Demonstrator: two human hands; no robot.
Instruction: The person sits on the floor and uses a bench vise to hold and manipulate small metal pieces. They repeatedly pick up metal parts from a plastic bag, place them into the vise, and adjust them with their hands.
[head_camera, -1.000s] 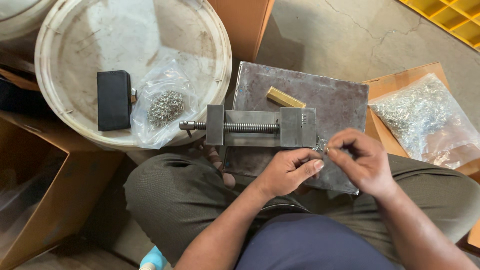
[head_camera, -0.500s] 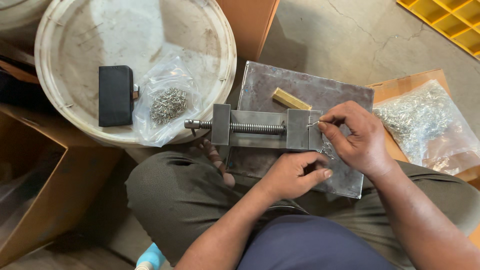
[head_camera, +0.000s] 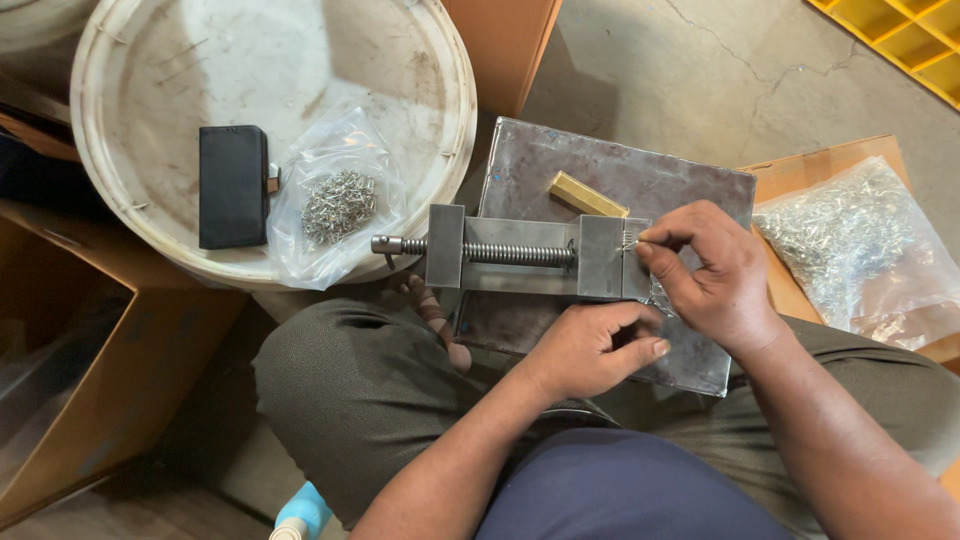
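the small steel vise lies on the grey metal plate across the person's lap, its screw running left to right. the right hand pinches thin wire pins at the vise's right-hand end, touching it. the left hand, loosely curled, rests just below, holding nothing visible.

Two clear bags, cardboard boxes

Workshop: vise, concrete floor
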